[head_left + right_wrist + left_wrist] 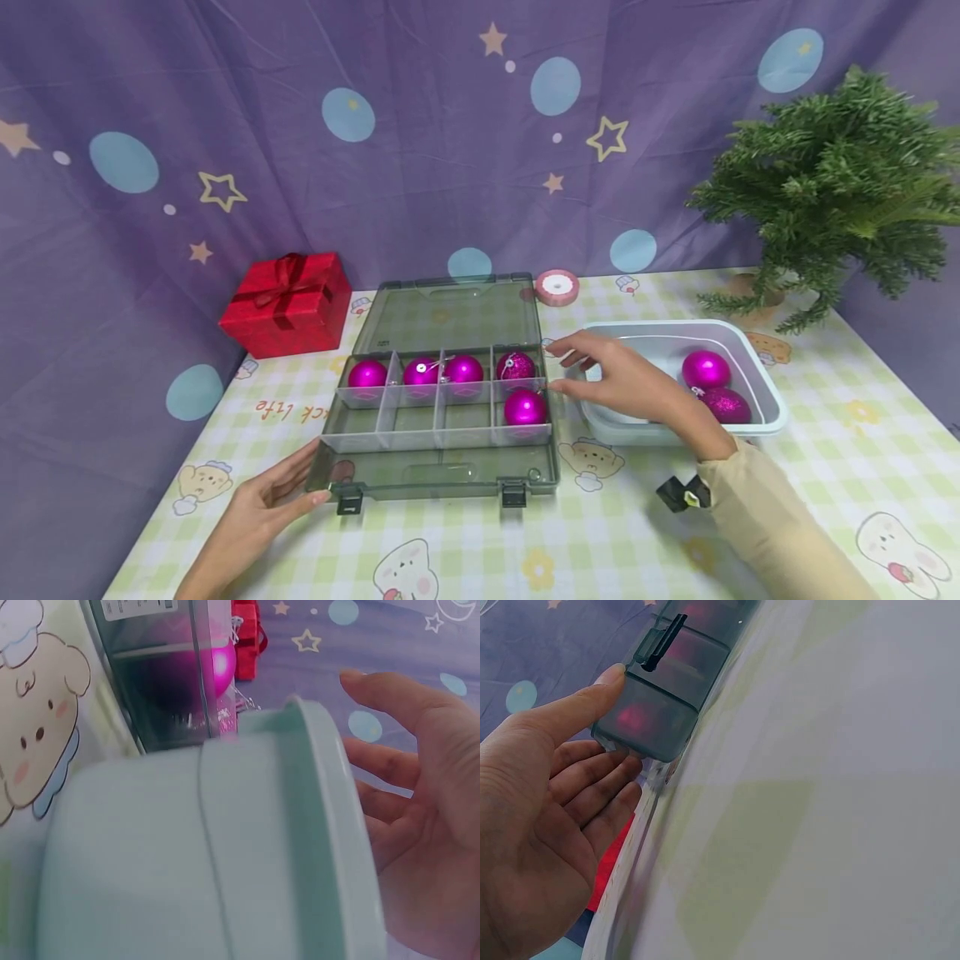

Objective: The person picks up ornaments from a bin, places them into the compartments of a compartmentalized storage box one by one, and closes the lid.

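Observation:
A translucent grey divider box [442, 482] lies unlatched with its lid [450, 321] back. Shiny magenta Christmas balls [367, 379] fill its back row of compartments, two of them in adjacent cells with strings touching. Another magenta ball [526, 407] sits at the front right. My left hand [258, 508] rests against the box's front left corner, thumb on the front edge, fingers loosely extended along the side. Over the left rim of the pale blue bin [768, 392], my right hand [622, 379] hovers with relaxed fingers, holding nothing. Inside that bin are a smooth ball [705, 371] and a glittery ball [726, 406].
A red gift box [288, 308] with a ribbon bow stands at the back left. Behind the divider box lies a pink ribbon roll [557, 287]. A small artificial Christmas tree [832, 183] rises at the back right. Black wrist gear [684, 493] shows beside my right sleeve.

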`<state>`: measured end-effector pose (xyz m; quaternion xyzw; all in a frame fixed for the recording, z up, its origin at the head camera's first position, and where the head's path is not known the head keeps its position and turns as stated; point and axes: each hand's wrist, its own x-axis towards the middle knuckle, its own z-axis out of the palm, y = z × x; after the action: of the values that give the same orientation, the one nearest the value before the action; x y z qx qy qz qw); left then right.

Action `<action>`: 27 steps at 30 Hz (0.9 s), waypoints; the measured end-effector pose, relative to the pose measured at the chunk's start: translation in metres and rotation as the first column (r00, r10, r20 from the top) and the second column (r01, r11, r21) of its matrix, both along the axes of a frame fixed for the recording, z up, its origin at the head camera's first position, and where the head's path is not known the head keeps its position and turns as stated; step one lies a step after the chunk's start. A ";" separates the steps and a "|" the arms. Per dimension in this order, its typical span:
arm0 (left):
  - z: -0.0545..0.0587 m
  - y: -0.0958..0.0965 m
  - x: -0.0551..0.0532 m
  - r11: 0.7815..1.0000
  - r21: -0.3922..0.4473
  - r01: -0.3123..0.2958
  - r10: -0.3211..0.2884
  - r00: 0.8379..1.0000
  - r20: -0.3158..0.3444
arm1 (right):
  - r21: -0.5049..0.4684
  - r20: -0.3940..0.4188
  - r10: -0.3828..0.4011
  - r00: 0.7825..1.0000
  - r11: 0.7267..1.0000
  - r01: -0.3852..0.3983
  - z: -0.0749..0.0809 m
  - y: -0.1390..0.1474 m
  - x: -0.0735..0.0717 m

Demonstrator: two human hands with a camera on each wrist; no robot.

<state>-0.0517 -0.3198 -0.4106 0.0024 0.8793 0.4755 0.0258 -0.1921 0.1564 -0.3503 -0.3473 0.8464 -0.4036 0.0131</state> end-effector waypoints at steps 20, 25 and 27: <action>-0.001 -0.001 -0.002 1.000 0.005 0.000 0.000 1.000 0.020 | 0.038 -0.070 -0.141 0.987 0.989 0.144 -0.002 0.058 0.013; 0.000 0.000 -0.002 1.000 0.000 -0.005 0.005 1.000 0.026 | 0.042 -0.097 -0.172 0.980 0.983 0.177 -0.005 0.077 0.019; 0.000 0.000 -0.002 1.000 -0.001 -0.004 0.004 1.000 0.027 | 0.042 -0.113 -0.183 0.977 0.981 0.189 -0.007 0.084 0.021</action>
<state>-0.0534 -0.3200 -0.4102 -0.0061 0.8792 0.4749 0.0367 -0.1710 0.2405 -0.3568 -0.2877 0.8849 -0.3611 -0.0616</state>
